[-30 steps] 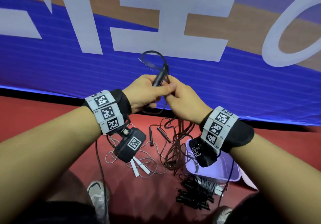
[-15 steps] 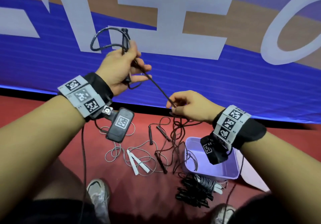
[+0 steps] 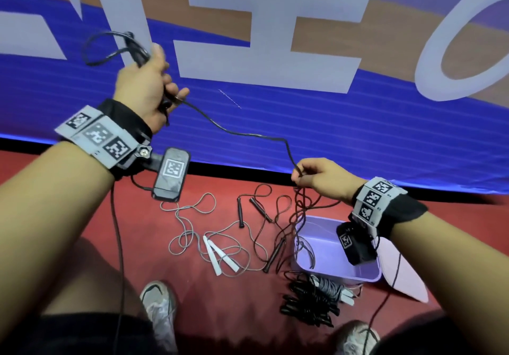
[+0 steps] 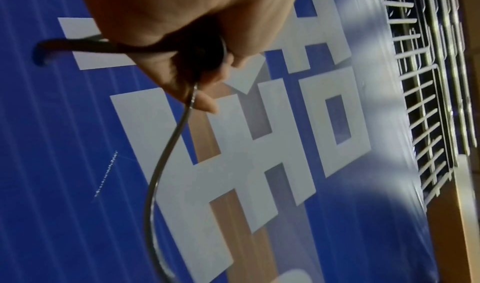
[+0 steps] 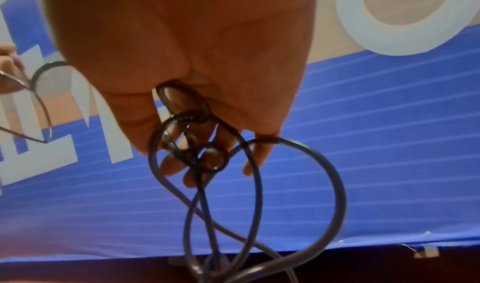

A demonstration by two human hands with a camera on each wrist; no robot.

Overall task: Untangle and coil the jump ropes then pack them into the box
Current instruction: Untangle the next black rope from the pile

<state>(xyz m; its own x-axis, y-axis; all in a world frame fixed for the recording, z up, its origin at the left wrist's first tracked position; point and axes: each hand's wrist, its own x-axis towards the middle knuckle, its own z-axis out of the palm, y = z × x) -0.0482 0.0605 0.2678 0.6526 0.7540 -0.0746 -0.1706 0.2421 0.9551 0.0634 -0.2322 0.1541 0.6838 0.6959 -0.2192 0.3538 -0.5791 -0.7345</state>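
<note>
A: Head view, largest first. Blue banner with pale lettering (image 3: pixel 275 123) behind, red floor (image 3: pixel 82 217) below. Open lilac plastic box (image 3: pixel 366 279) sits on the floor at right, its lid (image 3: pixel 407 280) just beside it. Bundle of already coiled black and grey ropes (image 3: pixel 311 302) lies in front of the box, not inside it.

B: Loose ropes?

A: Grey rope with white handles (image 3: pixel 220 255) and a dark rope with black handles (image 3: pixel 259 208) lie spread on the floor left of the box. Thin black jump rope (image 3: pixel 248 134) is the one in hand.

B: Hands?

A: Left hand (image 3: pixel 143 84) raised, clenched round that rope's black handle (image 3: pixel 137 54), one loop (image 3: pixel 99 49) standing above the fist. Right hand (image 3: pixel 319 178) lower, fingers pinching the cord where it enters a snarl of loops (image 5: pixel 205 156); the rest hangs to the floor.

B: Judgement on the step?

A: Untangling, early. Likely best to keep the span between hands lightly taut, work the knot open at the right fingers rather than pulling hard, which could tighten it, then feed even loops to the left hand.
</note>
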